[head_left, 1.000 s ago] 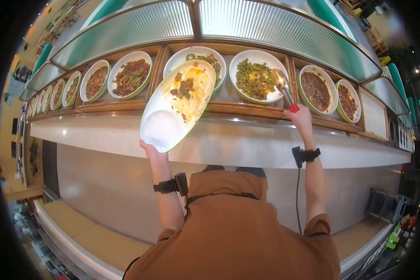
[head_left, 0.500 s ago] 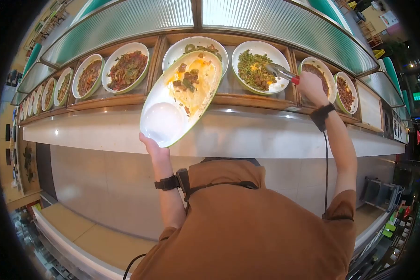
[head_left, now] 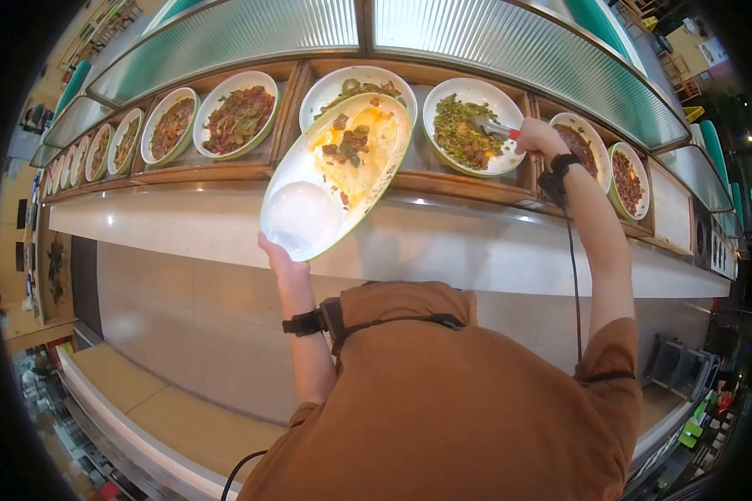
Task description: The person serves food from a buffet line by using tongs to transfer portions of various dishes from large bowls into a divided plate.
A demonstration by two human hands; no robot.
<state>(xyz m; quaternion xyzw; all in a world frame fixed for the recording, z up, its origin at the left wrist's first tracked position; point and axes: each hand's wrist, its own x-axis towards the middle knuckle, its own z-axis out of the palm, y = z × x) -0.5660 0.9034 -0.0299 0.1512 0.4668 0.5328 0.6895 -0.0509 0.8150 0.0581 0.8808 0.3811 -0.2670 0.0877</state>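
My left hand (head_left: pixel 286 257) grips the near end of a white oval plate (head_left: pixel 305 219) with a green outer side, its fingers partly hidden underneath. Brown chunks (head_left: pixel 348 144) and orange, oily sauce lie on the plate's far half; the round hollow at its near end holds nothing. Red-handled metal tongs (head_left: pixel 500 129) are closed in my right hand (head_left: pixel 545 140). Their tips reach into the chopped green and brown food (head_left: pixel 464 125) in a white bowl (head_left: pixel 443 92). Behind the plate, partly covered by it, stands another bowl (head_left: pixel 322 88) with green pepper pieces.
More food bowls line the wooden-framed shelf, among them a reddish dish (head_left: pixel 236 121) at left and a bowl of red-brown pieces (head_left: pixel 628 179) at right. Ribbed glass panels (head_left: pixel 510 63) rise behind. A pale counter ledge (head_left: pixel 192 221) runs along the front.
The view has shifted slightly. My right hand has moved a little left and closer to the bowl, the tongs reaching lower into the green food. My left hand still holds the plate.
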